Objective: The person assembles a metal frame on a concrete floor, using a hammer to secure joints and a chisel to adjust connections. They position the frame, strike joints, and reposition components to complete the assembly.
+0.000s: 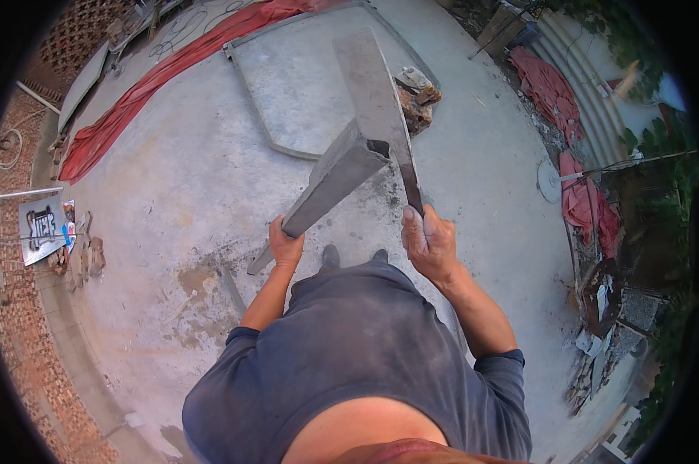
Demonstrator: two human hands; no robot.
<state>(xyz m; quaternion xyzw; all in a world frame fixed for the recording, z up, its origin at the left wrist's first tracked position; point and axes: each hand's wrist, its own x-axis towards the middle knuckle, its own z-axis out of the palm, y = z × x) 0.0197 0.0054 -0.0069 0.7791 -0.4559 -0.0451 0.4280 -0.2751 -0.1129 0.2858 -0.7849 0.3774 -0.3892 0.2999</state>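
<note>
My left hand [287, 246] is closed around the near part of a long grey angular beam [335, 178], which slants away from me up to the right. A groove or hollow shows at its far end. My right hand [429, 241] grips the lower end of a long flat grey board [371, 85], its thumb pressed along the edge. The board rises beyond the beam and overlaps its far end; whether the two touch or are joined, I cannot tell. Both pieces are held above the concrete floor, in front of my boots [331, 257].
A thin grey frame [256, 108] lies on the concrete [179, 193] ahead, with a rough brown rock [417, 100] near its right side. Red cloth [164, 77] stretches across the far left. Red sheeting [546, 89], corrugated panels [581, 77] and debris line the right; a printed panel [44, 228] stands left.
</note>
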